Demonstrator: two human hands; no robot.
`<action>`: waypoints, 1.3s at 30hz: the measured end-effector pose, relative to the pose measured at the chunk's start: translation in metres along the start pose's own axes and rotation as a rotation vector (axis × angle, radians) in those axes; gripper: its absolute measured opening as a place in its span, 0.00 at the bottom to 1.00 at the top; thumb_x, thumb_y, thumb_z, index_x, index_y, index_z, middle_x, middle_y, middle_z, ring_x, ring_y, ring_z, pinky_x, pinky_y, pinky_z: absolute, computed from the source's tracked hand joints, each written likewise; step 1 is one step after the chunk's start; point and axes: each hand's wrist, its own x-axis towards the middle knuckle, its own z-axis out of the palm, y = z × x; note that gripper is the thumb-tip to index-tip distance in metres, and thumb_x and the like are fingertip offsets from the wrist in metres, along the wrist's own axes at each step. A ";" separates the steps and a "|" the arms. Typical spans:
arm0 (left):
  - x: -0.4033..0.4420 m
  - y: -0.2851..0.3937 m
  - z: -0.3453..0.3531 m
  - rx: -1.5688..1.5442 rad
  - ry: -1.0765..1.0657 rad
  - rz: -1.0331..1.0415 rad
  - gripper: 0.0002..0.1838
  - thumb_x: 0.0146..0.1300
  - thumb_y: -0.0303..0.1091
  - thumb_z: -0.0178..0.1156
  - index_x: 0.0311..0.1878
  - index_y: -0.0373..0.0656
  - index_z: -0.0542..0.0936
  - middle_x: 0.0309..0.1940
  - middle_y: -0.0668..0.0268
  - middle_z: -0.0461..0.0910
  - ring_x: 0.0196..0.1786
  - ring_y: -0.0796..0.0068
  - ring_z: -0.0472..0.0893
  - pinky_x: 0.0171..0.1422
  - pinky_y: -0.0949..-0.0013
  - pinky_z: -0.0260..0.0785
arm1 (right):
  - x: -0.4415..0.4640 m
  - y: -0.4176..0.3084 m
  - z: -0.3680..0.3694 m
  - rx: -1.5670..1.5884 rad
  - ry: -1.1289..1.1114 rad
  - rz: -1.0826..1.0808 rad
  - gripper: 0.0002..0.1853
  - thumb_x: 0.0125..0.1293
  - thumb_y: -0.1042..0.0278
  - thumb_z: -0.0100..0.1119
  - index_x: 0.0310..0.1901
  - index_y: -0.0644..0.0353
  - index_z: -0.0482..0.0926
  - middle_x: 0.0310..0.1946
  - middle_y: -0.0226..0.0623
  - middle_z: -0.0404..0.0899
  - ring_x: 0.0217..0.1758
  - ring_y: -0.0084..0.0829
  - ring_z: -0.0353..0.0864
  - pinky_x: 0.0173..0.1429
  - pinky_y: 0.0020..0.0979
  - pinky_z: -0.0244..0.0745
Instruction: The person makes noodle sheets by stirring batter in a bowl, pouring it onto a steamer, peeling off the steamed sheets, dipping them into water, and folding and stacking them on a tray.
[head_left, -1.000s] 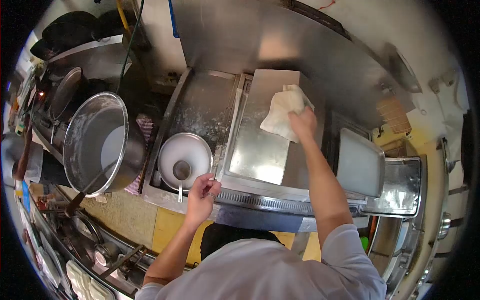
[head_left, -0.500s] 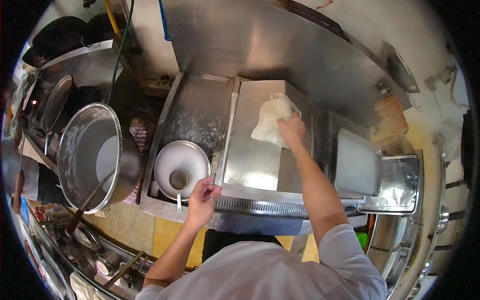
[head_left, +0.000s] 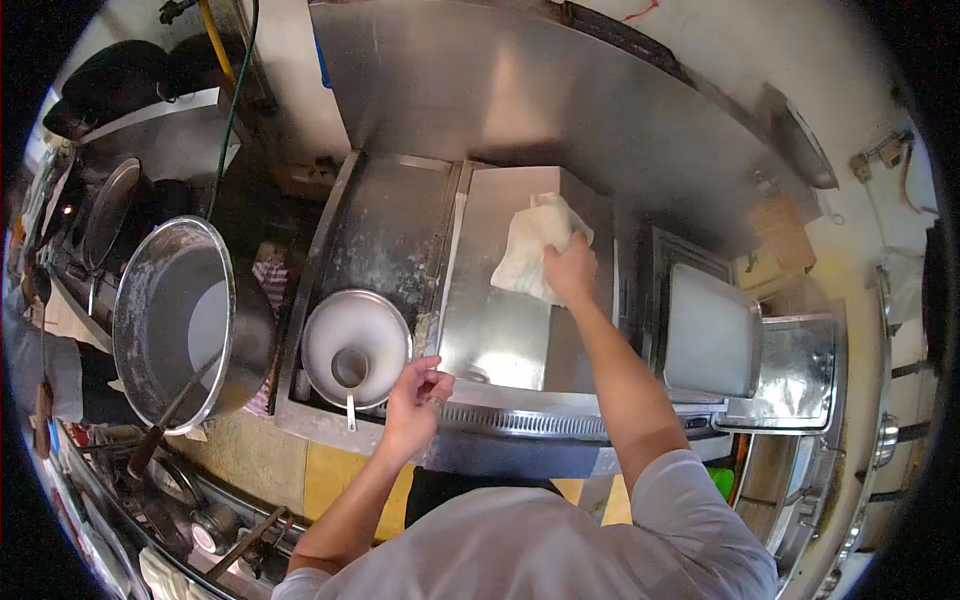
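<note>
My right hand [head_left: 571,270] is closed on a white cloth [head_left: 527,250], which lies bunched on a stainless steel cover [head_left: 495,330] in front of me. The cloth touches the upper part of the cover's shiny surface. Near the cover's front left corner, my left hand [head_left: 412,408] hangs with its fingers loosely curled and apart, and I see nothing in it. Just left of that hand is a round metal bowl [head_left: 325,310] of whitish liquid. A small metal ladle [head_left: 350,368] rests in the bowl, its handle pointing toward me.
A large metal pot [head_left: 140,300] with whitish liquid and a wooden-handled tool [head_left: 150,450] stands at left. A white-topped tray [head_left: 712,330] and a shiny metal pan [head_left: 795,375] are at right. A steel splash panel [head_left: 520,80] rises behind. Part of another person [head_left: 60,370] shows at far left.
The view has shifted slightly. My left hand has moved a little to the right, closer to the cover. The cloth and right hand have barely moved on the cover.
</note>
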 end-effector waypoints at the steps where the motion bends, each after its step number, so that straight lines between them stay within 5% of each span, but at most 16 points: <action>1: 0.000 -0.002 0.001 -0.013 -0.003 -0.006 0.20 0.73 0.24 0.62 0.65 0.34 0.71 0.44 0.62 0.83 0.46 0.75 0.82 0.56 0.71 0.75 | -0.002 -0.002 -0.002 0.023 0.004 -0.004 0.25 0.62 0.59 0.64 0.54 0.72 0.76 0.50 0.67 0.83 0.56 0.63 0.83 0.63 0.54 0.77; 6: 0.001 -0.020 0.010 -0.024 0.000 -0.064 0.21 0.72 0.23 0.63 0.65 0.35 0.71 0.44 0.61 0.84 0.46 0.74 0.83 0.57 0.70 0.76 | 0.005 0.004 0.010 0.003 0.005 -0.036 0.25 0.62 0.60 0.64 0.54 0.73 0.75 0.50 0.68 0.82 0.55 0.65 0.83 0.63 0.54 0.77; 14: -0.002 0.011 0.033 0.132 -0.059 0.130 0.22 0.71 0.24 0.65 0.65 0.35 0.72 0.42 0.62 0.84 0.46 0.74 0.83 0.56 0.69 0.76 | 0.006 0.014 0.009 0.153 -0.049 -0.049 0.29 0.60 0.60 0.68 0.57 0.73 0.74 0.53 0.67 0.82 0.58 0.61 0.83 0.65 0.51 0.76; 17: -0.021 0.011 0.039 0.156 -0.032 0.138 0.22 0.71 0.25 0.65 0.65 0.35 0.72 0.42 0.62 0.84 0.46 0.75 0.83 0.56 0.69 0.76 | -0.014 0.029 -0.009 0.277 -0.086 -0.183 0.30 0.62 0.58 0.70 0.60 0.70 0.73 0.52 0.60 0.82 0.54 0.57 0.84 0.60 0.48 0.77; 20: -0.050 0.004 0.049 0.157 0.031 0.078 0.21 0.72 0.26 0.65 0.65 0.35 0.72 0.42 0.63 0.84 0.47 0.76 0.82 0.55 0.70 0.76 | -0.086 0.047 -0.030 0.250 0.192 -0.448 0.29 0.62 0.61 0.72 0.61 0.65 0.74 0.49 0.49 0.80 0.43 0.49 0.83 0.53 0.45 0.78; 22: -0.078 -0.008 0.060 0.132 0.088 0.019 0.22 0.72 0.27 0.65 0.65 0.35 0.72 0.43 0.63 0.84 0.47 0.77 0.82 0.55 0.71 0.75 | -0.143 0.064 -0.040 0.382 0.037 -0.484 0.28 0.61 0.68 0.73 0.61 0.62 0.75 0.45 0.40 0.77 0.37 0.37 0.79 0.48 0.38 0.78; 26: -0.136 -0.029 0.093 0.075 0.237 -0.039 0.22 0.72 0.28 0.65 0.66 0.36 0.73 0.45 0.64 0.83 0.45 0.78 0.81 0.52 0.71 0.76 | -0.247 0.107 -0.049 0.623 -0.487 -0.576 0.28 0.60 0.72 0.74 0.61 0.63 0.74 0.50 0.41 0.78 0.41 0.28 0.80 0.43 0.30 0.79; 28: -0.167 -0.050 0.117 0.006 0.326 0.006 0.22 0.72 0.29 0.65 0.66 0.35 0.74 0.42 0.64 0.84 0.42 0.78 0.80 0.49 0.71 0.76 | -0.281 0.125 -0.060 0.615 -0.645 -0.694 0.28 0.61 0.73 0.73 0.61 0.64 0.73 0.52 0.43 0.78 0.43 0.29 0.82 0.42 0.31 0.80; 29: -0.185 -0.053 0.128 0.042 0.360 -0.016 0.23 0.73 0.29 0.65 0.67 0.34 0.73 0.43 0.64 0.83 0.42 0.79 0.81 0.49 0.71 0.77 | -0.294 0.131 -0.066 0.646 -0.773 -0.648 0.29 0.60 0.70 0.72 0.62 0.66 0.73 0.50 0.47 0.77 0.42 0.37 0.81 0.50 0.38 0.78; 39: -0.330 -0.075 0.187 0.062 0.714 -0.046 0.24 0.72 0.31 0.65 0.67 0.34 0.73 0.45 0.60 0.84 0.46 0.74 0.84 0.50 0.68 0.79 | -0.370 0.155 -0.092 0.646 -1.032 -1.033 0.28 0.61 0.73 0.70 0.62 0.68 0.72 0.51 0.50 0.76 0.43 0.42 0.82 0.48 0.39 0.81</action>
